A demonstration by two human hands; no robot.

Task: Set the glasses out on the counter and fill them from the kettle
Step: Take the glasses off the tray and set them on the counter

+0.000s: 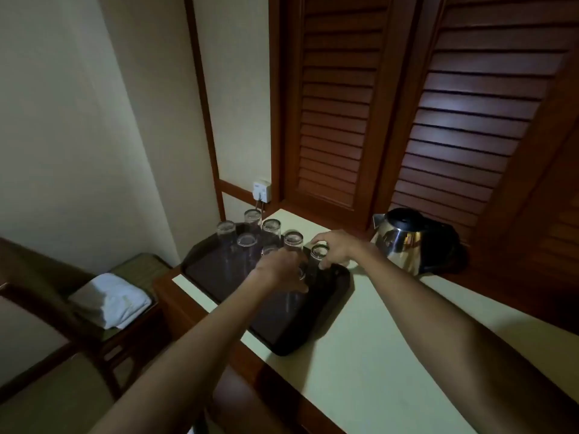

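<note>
Glasses (246, 240) crowd the tray (206, 277), so my right hand (336, 249), curled round one, and left hand (282, 270), gripping another, could topple neighbours when lifting.

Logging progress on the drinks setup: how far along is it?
Done: nothing yet; the glasses all seem to stand on the tray, none out on the counter. In hand: the right hand grips a glass at the tray's right edge, and the left hand holds a second glass. Left: setting them out and filling them from the kettle, which sits untouched at the right.
</note>
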